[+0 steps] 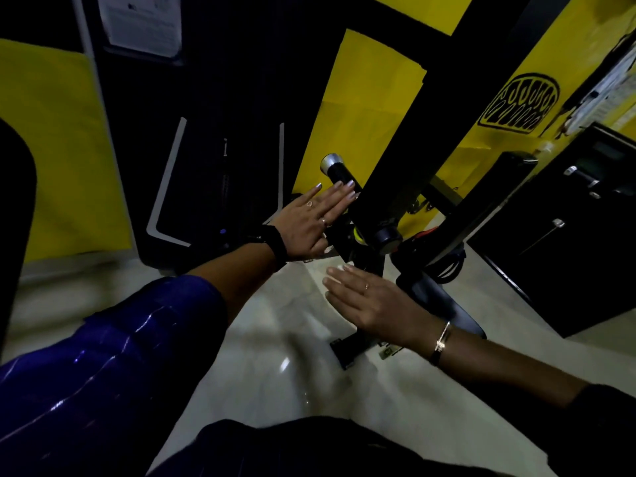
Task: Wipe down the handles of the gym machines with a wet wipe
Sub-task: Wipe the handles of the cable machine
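Yellow wall panels (364, 108) alternate with black sections behind the machine; the floor (275, 325) is pale, glossy and reflective.

Head view: the handle (339, 172) sits near centre frame, just beyond the left hand; it is a short cylinder with a matt black grip and a rounded, polished silver end cap; it is tilted with the cap up and to the left, and it projects from the machine's black frame (413, 160).

The left hand (309, 223) is flat, fingers straight and close together, holding nothing; its fingertips (348, 186) lie against the black grip; it carries two rings and a black wristband (272, 244), with a shiny blue sleeve (120, 356) behind it.

The right hand (373, 304) is lower, apart from the handle, palm down, fingers straight and slightly spread, holding nothing; a ring and a thin gold bracelet (442, 340) are visible.

A dark padded part (444, 304) lies just beside the right hand; a black cabinet (568, 242) stands at the right.
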